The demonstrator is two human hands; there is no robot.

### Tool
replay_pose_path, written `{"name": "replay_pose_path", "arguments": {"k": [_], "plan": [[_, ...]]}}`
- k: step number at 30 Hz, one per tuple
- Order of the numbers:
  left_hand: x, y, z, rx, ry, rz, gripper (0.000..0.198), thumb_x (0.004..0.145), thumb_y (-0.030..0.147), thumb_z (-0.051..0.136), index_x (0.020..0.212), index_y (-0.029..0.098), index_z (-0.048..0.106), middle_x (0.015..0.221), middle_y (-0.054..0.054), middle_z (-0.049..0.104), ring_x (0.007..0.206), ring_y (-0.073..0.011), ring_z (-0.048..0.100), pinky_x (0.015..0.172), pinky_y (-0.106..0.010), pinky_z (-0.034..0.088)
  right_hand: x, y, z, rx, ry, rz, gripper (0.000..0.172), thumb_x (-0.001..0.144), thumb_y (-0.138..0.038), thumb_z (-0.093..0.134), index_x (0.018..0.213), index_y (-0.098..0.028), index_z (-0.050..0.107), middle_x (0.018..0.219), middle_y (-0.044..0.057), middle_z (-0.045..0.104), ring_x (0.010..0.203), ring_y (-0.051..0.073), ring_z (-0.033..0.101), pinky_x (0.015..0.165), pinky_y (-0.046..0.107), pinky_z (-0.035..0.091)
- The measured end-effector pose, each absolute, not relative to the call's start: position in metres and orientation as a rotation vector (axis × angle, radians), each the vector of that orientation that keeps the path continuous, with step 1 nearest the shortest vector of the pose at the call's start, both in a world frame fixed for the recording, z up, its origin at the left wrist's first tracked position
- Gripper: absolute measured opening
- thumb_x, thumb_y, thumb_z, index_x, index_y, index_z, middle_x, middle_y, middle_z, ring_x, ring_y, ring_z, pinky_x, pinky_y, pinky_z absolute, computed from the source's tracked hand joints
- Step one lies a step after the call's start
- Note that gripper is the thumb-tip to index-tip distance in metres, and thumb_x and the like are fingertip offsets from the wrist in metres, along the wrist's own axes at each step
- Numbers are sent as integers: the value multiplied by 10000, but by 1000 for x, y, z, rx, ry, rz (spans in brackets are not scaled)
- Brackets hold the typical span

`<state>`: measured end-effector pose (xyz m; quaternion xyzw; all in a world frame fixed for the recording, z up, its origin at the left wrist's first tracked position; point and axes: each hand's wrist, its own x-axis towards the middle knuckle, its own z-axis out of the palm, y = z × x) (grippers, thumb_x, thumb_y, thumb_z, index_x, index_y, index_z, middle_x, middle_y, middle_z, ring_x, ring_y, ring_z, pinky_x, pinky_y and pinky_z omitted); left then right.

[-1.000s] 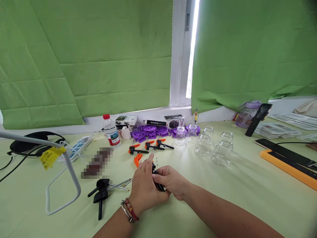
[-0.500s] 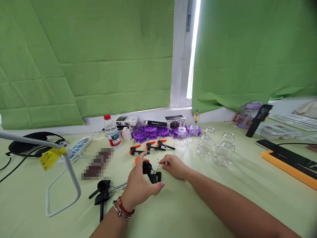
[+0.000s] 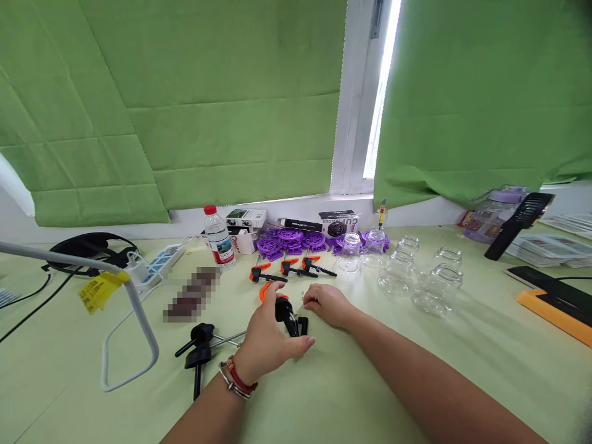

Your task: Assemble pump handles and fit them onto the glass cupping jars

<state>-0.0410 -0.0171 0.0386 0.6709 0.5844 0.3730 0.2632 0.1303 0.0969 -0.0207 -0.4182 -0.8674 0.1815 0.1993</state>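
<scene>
My left hand (image 3: 266, 336) is curled around a black plastic part (image 3: 288, 316) with a rounded head and a narrower end. Its thumb and index finger stand apart, while the other fingers are mostly hidden. An orange piece (image 3: 264, 292) shows behind the index finger, and a short black handle-like piece (image 3: 303, 325) lies beside the part. My right hand (image 3: 329, 303) rests on the table with its fingertips pinched together. Tiny shiny bits (image 3: 302, 296), too small to name, lie at those fingertips; whatever is in the pinch is hidden.
Several orange-and-black assemblies (image 3: 290, 267) lie ahead, before purple plastic parts (image 3: 290, 238). Clear upturned jars (image 3: 437, 290) stand to the right. A water bottle (image 3: 219, 239), black parts with metal rods (image 3: 200, 354) and a white bent-tube frame (image 3: 143, 320) are on the left.
The view has shifted, so most things appear slightly further right. My right fingertips have closed in more on the tiny bits. The left hand keeps its pose around the black part.
</scene>
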Motion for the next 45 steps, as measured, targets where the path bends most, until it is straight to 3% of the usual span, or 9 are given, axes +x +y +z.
{"name": "replay_pose_path", "arguments": {"k": [4, 8, 13, 22, 36, 45], "plan": [[-42, -18, 40, 1814, 1536, 1006, 911, 529, 351, 793, 1308, 231, 337, 999, -47, 572, 884, -226, 567, 803, -375, 460, 139, 81, -5, -1093, -2413, 487, 83, 822, -157, 593, 797, -182, 668, 843, 31, 662, 782, 161, 608, 687, 252, 430], [-44, -18, 41, 1809, 1451, 958, 925, 532, 335, 794, 1304, 213, 299, 1030, -53, 549, 917, -220, 555, 858, -386, 446, 144, 52, 24, -685, -2305, 440, 133, 906, -180, 496, 842, -175, 612, 833, 33, 632, 769, 130, 586, 691, 227, 445], [-44, -17, 42, 1794, 1335, 925, 918, 521, 271, 788, 1294, 216, 296, 1031, -42, 561, 902, -214, 563, 858, -386, 442, 136, 28, 37, -418, -2433, 56, 165, 931, -197, 454, 841, -167, 590, 851, 49, 661, 685, 132, 582, 596, 249, 398], [-44, -16, 40, 1757, 1256, 892, 897, 542, 225, 770, 1295, 226, 283, 980, -17, 582, 854, -188, 562, 838, -369, 442, 134, 28, 23, -369, -2553, -243, 206, 857, -54, 405, 920, -150, 576, 905, 65, 671, 674, 138, 577, 591, 272, 380], [-45, -15, 35, 1774, 1288, 856, 920, 523, 239, 785, 1304, 245, 298, 1076, -44, 549, 907, -213, 572, 836, -380, 451, 137, 33, 24, -245, -2549, -303, 248, 904, -84, 356, 906, -179, 585, 843, 39, 644, 605, 116, 482, 579, 260, 327], [-44, -16, 37, 1796, 1292, 794, 896, 545, 237, 772, 1295, 249, 281, 987, -13, 550, 812, -176, 551, 760, -345, 458, 137, 32, 25, -231, -2530, -399, 215, 905, -98, 384, 865, -178, 580, 798, 17, 630, 614, 112, 480, 585, 270, 345]]}}
